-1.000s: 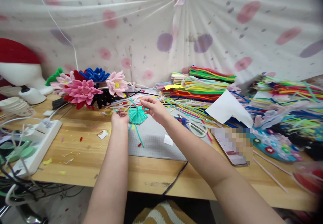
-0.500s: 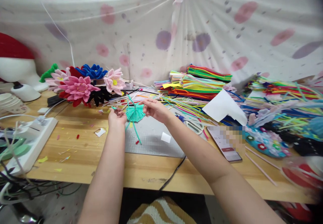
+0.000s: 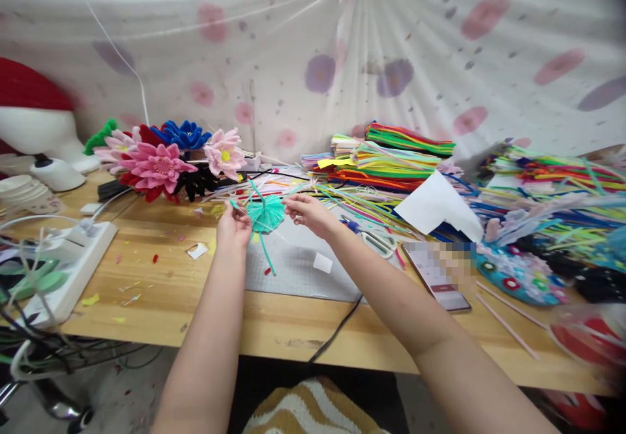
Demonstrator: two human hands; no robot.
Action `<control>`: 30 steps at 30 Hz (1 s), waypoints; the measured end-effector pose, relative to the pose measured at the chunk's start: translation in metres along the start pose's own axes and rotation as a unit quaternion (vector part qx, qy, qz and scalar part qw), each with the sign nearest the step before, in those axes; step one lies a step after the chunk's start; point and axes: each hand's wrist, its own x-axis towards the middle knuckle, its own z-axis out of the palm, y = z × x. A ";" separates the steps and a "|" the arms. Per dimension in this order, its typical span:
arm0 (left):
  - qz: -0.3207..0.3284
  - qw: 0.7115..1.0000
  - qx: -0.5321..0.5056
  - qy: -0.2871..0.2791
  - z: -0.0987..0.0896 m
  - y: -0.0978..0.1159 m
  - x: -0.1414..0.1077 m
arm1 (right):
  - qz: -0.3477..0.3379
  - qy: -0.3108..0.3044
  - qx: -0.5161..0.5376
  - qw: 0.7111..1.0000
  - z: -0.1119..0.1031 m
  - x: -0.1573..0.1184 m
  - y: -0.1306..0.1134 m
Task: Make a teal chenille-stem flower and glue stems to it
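A teal round piece of fuzzy pipe cleaners (image 3: 267, 214), fanned out from its middle, is held up above the grey cutting mat (image 3: 288, 264). One teal stem sticks up from its top and another hangs down below. My left hand (image 3: 233, 227) is closed at its left side, with a bit of teal showing at the fingertips. At the right edge my right hand (image 3: 310, 214) pinches with thumb and forefinger; what exactly lies between those fingertips is too small to make out. A thin pale strand seems to cross the piece.
Pipe-cleaner flowers (image 3: 159, 167) stand at the back left, bundled pipe cleaners (image 3: 391, 157) at the back right. Scissors (image 3: 379, 242), a phone (image 3: 435, 277) and white paper (image 3: 428, 206) lie right. A power strip (image 3: 88, 271) with cables sits left. Paper scraps (image 3: 198, 250) dot the table.
Both hands and the teal piece have shifted slightly right in view, along with the whole scene. The right fingers sit a little further from the piece's centre, at its edge.
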 end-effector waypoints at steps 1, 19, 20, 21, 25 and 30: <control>0.007 0.999 0.033 -0.014 0.000 -0.002 -0.003 | 0.010 0.018 -0.001 1.000 0.000 0.001 0.001; -0.189 0.976 0.027 -0.104 -0.012 -0.011 -0.004 | -0.127 -0.075 -0.142 0.979 0.026 -0.006 -0.003; -0.202 0.974 0.012 -0.099 -0.014 -0.010 0.001 | -0.114 -0.144 -0.175 0.967 0.023 -0.011 -0.003; -0.213 0.973 0.003 -0.092 -0.016 -0.011 0.005 | -0.095 -0.201 -0.206 0.953 0.021 -0.015 -0.003; -0.239 0.968 -0.018 -0.079 -0.015 -0.018 0.015 | -0.078 -0.233 -0.244 0.938 0.017 -0.023 0.000; -0.245 0.967 -0.011 -0.066 -0.004 -0.024 0.009 | -0.071 -0.209 -0.231 0.948 0.018 -0.021 -0.002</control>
